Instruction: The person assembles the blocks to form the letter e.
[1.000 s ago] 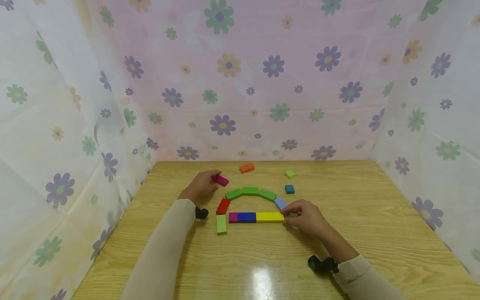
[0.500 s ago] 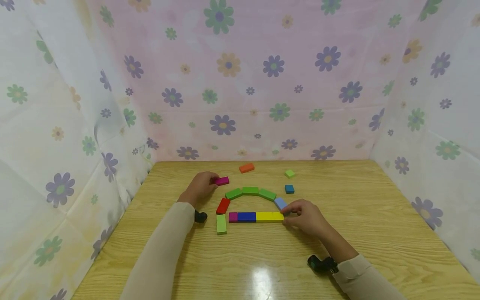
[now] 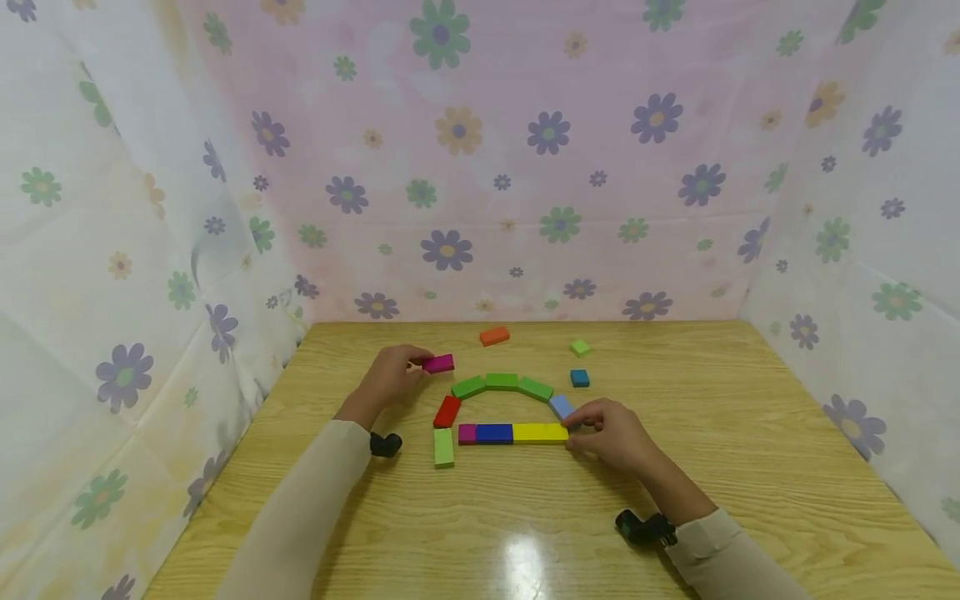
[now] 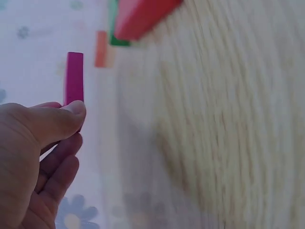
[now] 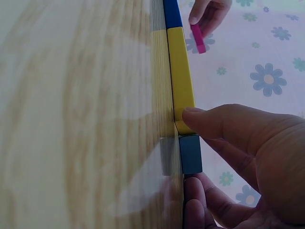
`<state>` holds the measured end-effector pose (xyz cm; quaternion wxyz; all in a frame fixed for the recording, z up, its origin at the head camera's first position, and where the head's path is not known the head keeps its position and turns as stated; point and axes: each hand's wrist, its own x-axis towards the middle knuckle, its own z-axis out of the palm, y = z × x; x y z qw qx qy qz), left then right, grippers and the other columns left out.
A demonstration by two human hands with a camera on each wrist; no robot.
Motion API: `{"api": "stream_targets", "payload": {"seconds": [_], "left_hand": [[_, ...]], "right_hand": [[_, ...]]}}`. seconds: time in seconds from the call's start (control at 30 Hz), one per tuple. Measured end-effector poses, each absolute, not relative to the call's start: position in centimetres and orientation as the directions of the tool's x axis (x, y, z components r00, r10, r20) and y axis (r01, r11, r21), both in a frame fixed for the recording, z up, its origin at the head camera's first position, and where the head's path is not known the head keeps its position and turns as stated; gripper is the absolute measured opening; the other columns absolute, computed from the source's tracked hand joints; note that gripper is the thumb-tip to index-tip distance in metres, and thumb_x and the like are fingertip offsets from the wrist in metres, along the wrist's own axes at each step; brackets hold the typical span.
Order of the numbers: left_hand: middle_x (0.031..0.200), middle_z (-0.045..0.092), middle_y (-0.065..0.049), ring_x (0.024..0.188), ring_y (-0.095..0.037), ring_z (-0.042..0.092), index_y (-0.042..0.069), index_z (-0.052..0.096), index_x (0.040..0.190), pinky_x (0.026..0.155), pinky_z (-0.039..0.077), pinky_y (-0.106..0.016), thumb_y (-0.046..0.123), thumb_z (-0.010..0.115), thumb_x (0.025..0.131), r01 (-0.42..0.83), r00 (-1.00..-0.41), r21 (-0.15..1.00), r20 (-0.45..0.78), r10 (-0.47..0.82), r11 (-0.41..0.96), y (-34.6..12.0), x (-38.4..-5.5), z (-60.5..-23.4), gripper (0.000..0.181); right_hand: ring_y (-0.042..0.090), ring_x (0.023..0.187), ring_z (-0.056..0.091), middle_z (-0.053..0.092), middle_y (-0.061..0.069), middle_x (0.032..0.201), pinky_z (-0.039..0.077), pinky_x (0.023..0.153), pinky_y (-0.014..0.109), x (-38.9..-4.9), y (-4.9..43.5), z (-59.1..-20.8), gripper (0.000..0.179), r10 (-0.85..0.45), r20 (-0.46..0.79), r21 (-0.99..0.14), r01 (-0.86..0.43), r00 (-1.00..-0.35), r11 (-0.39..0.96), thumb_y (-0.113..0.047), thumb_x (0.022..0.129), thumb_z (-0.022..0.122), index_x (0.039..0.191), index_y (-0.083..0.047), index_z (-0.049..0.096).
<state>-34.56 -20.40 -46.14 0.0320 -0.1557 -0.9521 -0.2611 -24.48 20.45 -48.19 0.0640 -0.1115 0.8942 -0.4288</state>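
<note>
In the head view my left hand (image 3: 392,377) pinches one end of a magenta block (image 3: 439,363), lifted off the table in the left wrist view (image 4: 75,78). My right hand (image 3: 613,435) pinches the right end of a yellow block (image 3: 538,433), thumb on its near face, while its index fingertip lies by the lower end of a light blue block (image 3: 560,407). A dark blue block (image 3: 493,433) and a small magenta block (image 3: 467,434) continue the straight row leftward. Behind it curve several green blocks (image 3: 501,382) and a red block (image 3: 447,412).
Near the row's left end lies a light green block (image 3: 444,447). Farther back are an orange block (image 3: 494,336), a small lime block (image 3: 580,347) and a small teal-blue block (image 3: 580,378). Flowered cloth (image 3: 480,167) bounds the wooden table (image 3: 480,525) at the back and sides.
The magenta block has turned in my left hand from slanted to nearly level, and that hand has shifted slightly left. My right hand and the laid blocks stay put.
</note>
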Motion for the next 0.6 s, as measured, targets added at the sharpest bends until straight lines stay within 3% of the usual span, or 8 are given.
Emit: {"api": "stream_targets", "payload": {"seconds": [0.23, 0.6], "left_hand": [[0.121, 0.075, 0.0, 0.108, -0.022, 0.068, 0.017, 0.075, 0.125, 0.096, 0.057, -0.043, 0.018, 0.079, 0.093, 0.445, -0.895, 0.464, 0.252, 0.367, 0.766, -20.2, -31.5, -45.2, 0.032], [0.111, 0.074, 0.011, 0.103, -0.02, 0.069, 0.022, 0.073, 0.117, 0.094, 0.057, -0.045, 0.017, 0.081, 0.091, 0.517, -0.846, 0.594, 0.249, 0.471, 0.616, -19.0, -26.0, -44.6, 0.028]], "right_hand": [[0.033, 0.123, 0.059, 0.064, 0.009, 0.134, 0.049, 0.104, 0.059, -24.6, 20.5, -48.3, 0.022, -0.256, -0.009, -0.781, -0.153, -0.967, 0.605, -0.021, 0.086, 0.084, 0.107, -0.023, 0.081], [0.032, 0.123, 0.059, 0.064, 0.008, 0.133, 0.048, 0.104, 0.059, -24.6, 20.5, -48.4, 0.022, -0.256, -0.013, -0.78, -0.15, -0.967, 0.607, -0.021, 0.086, 0.084, 0.107, -0.024, 0.081]]}}
